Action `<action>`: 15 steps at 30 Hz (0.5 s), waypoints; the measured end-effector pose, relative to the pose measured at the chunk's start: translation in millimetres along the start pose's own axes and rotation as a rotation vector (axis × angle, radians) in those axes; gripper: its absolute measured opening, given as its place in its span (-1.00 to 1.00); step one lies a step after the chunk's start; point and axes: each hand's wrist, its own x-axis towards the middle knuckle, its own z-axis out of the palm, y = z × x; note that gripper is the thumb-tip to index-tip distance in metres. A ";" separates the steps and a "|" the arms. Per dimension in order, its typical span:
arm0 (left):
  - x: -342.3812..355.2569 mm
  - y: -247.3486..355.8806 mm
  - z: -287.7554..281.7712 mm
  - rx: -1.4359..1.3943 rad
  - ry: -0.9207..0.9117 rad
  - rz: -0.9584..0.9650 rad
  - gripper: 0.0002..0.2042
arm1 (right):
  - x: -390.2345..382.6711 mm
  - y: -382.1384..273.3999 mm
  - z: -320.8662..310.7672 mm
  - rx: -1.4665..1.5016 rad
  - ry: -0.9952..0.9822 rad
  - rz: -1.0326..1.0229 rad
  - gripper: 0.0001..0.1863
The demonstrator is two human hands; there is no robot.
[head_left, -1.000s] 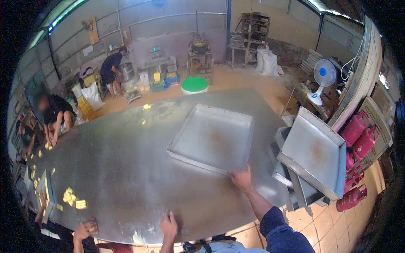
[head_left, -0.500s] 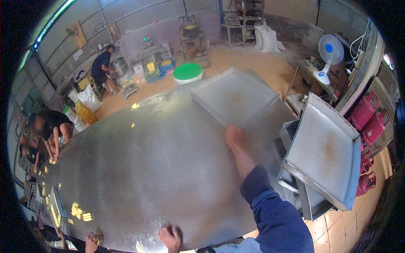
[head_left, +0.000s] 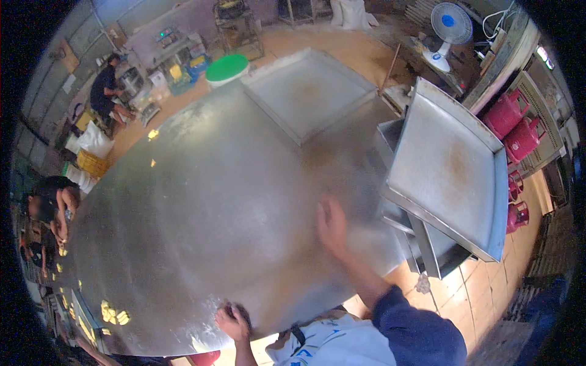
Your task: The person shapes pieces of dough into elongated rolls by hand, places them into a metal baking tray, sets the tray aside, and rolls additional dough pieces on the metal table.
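A wide metal table (head_left: pixel 201 213) spreads out before me. My left hand (head_left: pixel 234 322) rests by its near edge, fingers loosely apart with nothing visible in them, next to a whitish flour smear. Slightly blurred, my right hand (head_left: pixel 331 227) is over the right part of the tabletop, fingers extended and empty. Beyond it, a shallow square metal tray (head_left: pixel 311 88) lies flat at the table's far right, apart from both hands. Several similar trays are stacked askew on the right; the top tray (head_left: pixel 448 165) has a brownish patch on its bottom.
Yellow dough pieces (head_left: pixel 113 314) lie at the table's left end, where a person (head_left: pixel 58 201) works. Another person (head_left: pixel 107 91) bends near a metal pot. A green-lidded bucket (head_left: pixel 227 68) stands behind the table. Pink gas cylinders (head_left: pixel 524 139) and a fan (head_left: pixel 450 27) are on the right.
My right hand has let go of the tray's near corner and drawn back toward me. My left hand stays by the near edge. The view has shifted; another person's hand at lower left has gone.
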 end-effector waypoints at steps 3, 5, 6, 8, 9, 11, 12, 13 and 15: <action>-0.3 0.9 0.7 -0.023 -0.037 -0.075 -0.68 | -123.3 19.8 -86.4 -0.359 0.157 0.374 -0.80; -1.3 -0.6 2.5 -0.008 -0.026 -0.041 -0.67 | -173.6 37.9 -141.0 -0.157 0.435 0.671 -0.82; -2.1 -2.1 2.7 0.012 0.000 -0.001 -0.67 | -187.3 50.5 -168.1 -0.096 0.595 0.725 -0.68; -2.8 -5.4 4.3 0.031 -0.026 -0.011 -0.65 | -194.5 83.9 -205.2 0.297 1.008 0.819 -0.48; -3.2 -6.9 5.5 0.050 -0.016 -0.041 -0.63 | -191.0 103.1 -221.5 0.259 0.919 0.765 -0.43; -5.5 -9.6 6.5 0.027 -0.044 -0.007 -0.62 | -175.7 140.3 -237.6 0.432 0.867 0.582 -0.45; -4.9 -10.4 7.4 0.034 -0.042 -0.062 -0.60 | -160.7 154.0 -250.1 0.443 0.679 0.485 -0.49; -4.4 -11.1 7.4 0.011 -0.037 0.017 -0.60 | -156.3 160.5 -248.9 0.286 0.703 0.507 -0.51; -6.6 -11.5 5.7 0.042 -0.030 -0.056 -0.59 | -138.8 157.2 -248.1 0.132 0.661 0.516 -0.54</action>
